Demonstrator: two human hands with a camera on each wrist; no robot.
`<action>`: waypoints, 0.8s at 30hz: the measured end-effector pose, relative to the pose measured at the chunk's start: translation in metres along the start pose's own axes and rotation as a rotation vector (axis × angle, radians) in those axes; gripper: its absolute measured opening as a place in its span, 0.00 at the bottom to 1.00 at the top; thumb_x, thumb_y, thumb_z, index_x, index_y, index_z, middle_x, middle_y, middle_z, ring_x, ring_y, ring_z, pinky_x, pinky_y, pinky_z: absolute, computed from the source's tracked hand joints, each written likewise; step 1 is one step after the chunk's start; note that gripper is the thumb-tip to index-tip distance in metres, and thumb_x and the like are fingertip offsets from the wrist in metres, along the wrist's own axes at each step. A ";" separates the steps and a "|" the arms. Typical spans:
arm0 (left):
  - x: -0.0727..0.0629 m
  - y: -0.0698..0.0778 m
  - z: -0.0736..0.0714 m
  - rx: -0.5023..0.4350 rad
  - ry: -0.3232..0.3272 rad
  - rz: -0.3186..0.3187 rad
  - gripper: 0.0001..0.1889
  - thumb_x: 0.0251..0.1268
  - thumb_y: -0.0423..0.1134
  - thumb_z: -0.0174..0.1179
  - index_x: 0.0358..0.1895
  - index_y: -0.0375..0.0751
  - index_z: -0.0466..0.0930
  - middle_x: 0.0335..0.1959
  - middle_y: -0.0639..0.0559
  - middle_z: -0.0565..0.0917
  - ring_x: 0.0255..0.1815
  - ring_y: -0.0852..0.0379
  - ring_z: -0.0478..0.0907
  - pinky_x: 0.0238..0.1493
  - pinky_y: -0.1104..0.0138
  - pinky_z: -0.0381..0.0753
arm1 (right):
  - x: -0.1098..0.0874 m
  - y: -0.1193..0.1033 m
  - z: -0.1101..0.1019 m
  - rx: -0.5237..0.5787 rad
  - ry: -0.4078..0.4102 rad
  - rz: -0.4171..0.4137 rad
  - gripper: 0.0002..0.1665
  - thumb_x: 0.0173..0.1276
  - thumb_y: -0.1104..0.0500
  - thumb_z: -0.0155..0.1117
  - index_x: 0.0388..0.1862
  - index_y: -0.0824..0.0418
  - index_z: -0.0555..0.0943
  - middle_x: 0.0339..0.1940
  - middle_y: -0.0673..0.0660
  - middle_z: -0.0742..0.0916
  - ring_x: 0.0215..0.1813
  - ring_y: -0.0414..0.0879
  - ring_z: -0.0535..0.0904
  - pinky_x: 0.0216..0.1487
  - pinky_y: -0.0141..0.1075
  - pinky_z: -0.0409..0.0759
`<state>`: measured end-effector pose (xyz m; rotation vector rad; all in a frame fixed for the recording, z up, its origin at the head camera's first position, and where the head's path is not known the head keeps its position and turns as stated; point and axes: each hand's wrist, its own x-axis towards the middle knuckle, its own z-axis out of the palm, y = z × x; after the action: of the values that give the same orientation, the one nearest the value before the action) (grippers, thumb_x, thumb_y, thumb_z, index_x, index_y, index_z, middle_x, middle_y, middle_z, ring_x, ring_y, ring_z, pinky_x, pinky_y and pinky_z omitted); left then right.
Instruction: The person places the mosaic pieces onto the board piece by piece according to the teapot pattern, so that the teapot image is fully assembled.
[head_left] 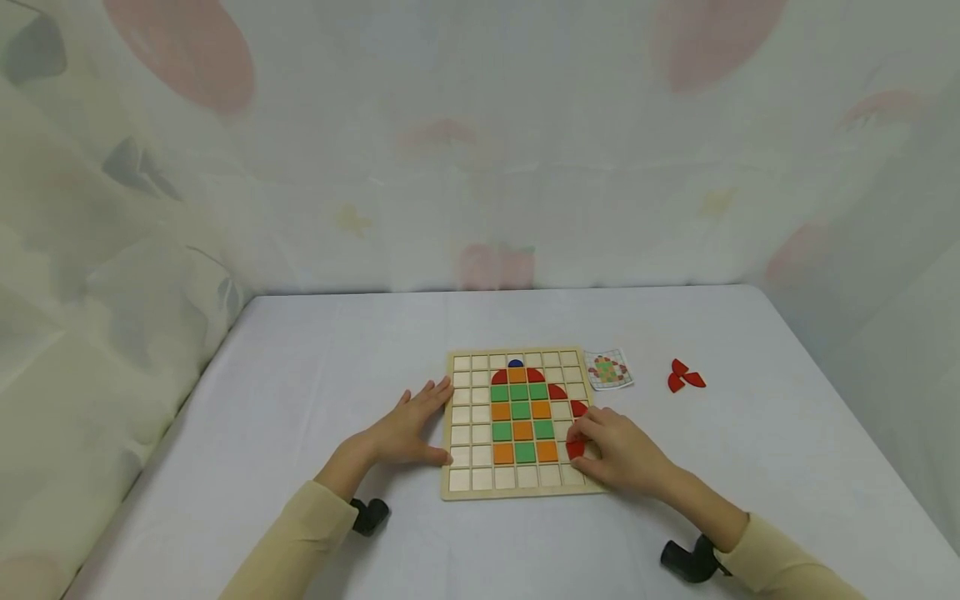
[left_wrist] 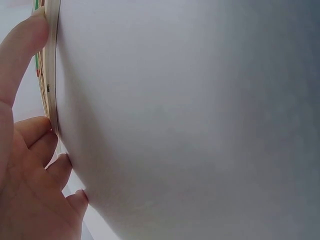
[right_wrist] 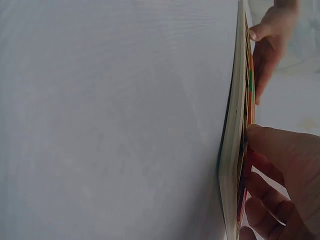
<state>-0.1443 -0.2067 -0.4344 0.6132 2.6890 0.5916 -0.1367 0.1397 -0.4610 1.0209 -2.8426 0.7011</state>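
A wooden grid board point(head_left: 517, 494) lies on the table, with green and orange squares in its middle columns, a blue piece point(head_left: 515, 363) at the top and red rounded pieces stepping down the right. My left hand point(head_left: 405, 429) rests along the board's left edge, thumb and fingers spread; the left wrist view shows fingertips touching the rim. Over the lower right cells, my right hand point(head_left: 628, 452) pinches a red curved-edge piece point(head_left: 574, 450) between thumb and index finger. That piece lies at a cell, its right part hidden by the hand. The cells beneath the right hand are covered.
A small pattern card point(head_left: 609, 369) sits by the board's upper right corner. Farther right, several loose red pieces point(head_left: 676, 382) lie together on the white tablecloth point(head_left: 360, 350). Patterned curtains stand behind and at the sides.
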 end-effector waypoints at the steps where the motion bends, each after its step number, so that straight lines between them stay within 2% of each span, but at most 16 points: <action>1: 0.000 0.000 0.000 -0.001 -0.001 0.000 0.54 0.44 0.53 0.70 0.72 0.39 0.48 0.75 0.48 0.46 0.74 0.45 0.42 0.70 0.44 0.39 | 0.001 -0.001 0.001 -0.001 -0.001 -0.004 0.13 0.50 0.52 0.72 0.34 0.49 0.78 0.32 0.42 0.77 0.35 0.37 0.67 0.34 0.29 0.72; 8: 0.000 0.000 0.000 -0.004 0.006 0.002 0.54 0.43 0.52 0.71 0.72 0.39 0.48 0.75 0.48 0.46 0.74 0.45 0.42 0.69 0.43 0.39 | 0.004 -0.006 0.003 -0.029 0.008 -0.017 0.13 0.49 0.52 0.72 0.34 0.50 0.79 0.30 0.43 0.76 0.36 0.37 0.68 0.36 0.31 0.73; 18: -0.002 0.001 -0.001 -0.043 0.000 0.016 0.54 0.45 0.51 0.70 0.72 0.38 0.47 0.75 0.48 0.45 0.74 0.45 0.41 0.69 0.43 0.37 | 0.006 -0.010 0.004 -0.034 0.000 -0.002 0.15 0.49 0.51 0.73 0.34 0.49 0.78 0.28 0.42 0.75 0.35 0.37 0.67 0.36 0.32 0.71; 24: -0.002 0.001 -0.002 -0.029 -0.001 0.016 0.54 0.45 0.52 0.70 0.73 0.39 0.47 0.75 0.49 0.44 0.74 0.45 0.41 0.70 0.43 0.37 | 0.007 -0.011 0.004 -0.036 -0.003 0.012 0.15 0.49 0.51 0.73 0.34 0.49 0.78 0.27 0.42 0.74 0.35 0.37 0.67 0.35 0.32 0.70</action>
<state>-0.1429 -0.2072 -0.4320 0.6278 2.6718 0.6324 -0.1344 0.1261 -0.4592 1.0024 -2.8553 0.6476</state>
